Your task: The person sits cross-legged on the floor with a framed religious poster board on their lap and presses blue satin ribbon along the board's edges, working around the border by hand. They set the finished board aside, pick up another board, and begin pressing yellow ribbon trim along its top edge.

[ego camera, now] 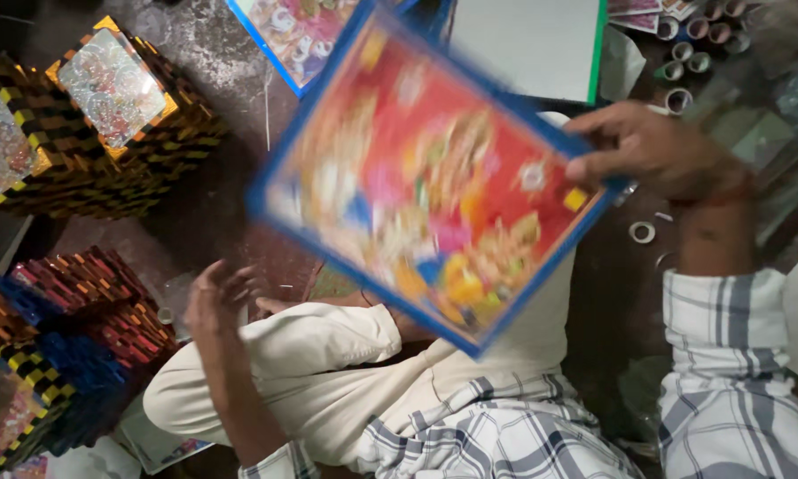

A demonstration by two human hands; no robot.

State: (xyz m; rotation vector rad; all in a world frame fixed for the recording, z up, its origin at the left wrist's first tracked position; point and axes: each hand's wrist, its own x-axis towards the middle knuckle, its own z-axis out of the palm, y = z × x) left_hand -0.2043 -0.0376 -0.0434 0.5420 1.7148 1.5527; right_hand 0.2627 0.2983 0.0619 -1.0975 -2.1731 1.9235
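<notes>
A: Start at nine o'clock. What sits there?

B: Stacks of framed pictures with yellow-and-black chequered edges at ten o'clock, on the dark floor. Below them, at eight o'clock, more stacks of frames in red, blue and yellow-black.

A: And the left hand?

B: The left hand is at about seven o'clock, just right of the red stack. Its fingers are spread and loosely curled, and it has hold of nothing. It is blurred, so I cannot tell whether it touches the pale trouser knee beside it.

A: Where is the big picture?

B: The blue-framed picture fills the centre, tilted, its lower corner toward six o'clock over the lap. The print is bright red with many small figures, too blurred to read further.

A: Who holds it?

B: The right hand at three o'clock, fingers closed over the frame's right edge, thumb on the front. The checked sleeve runs down to five o'clock.

A: Beyond it?

B: At one o'clock, a white board with a green edge and small tape rolls; another roll lies at three o'clock.
</notes>
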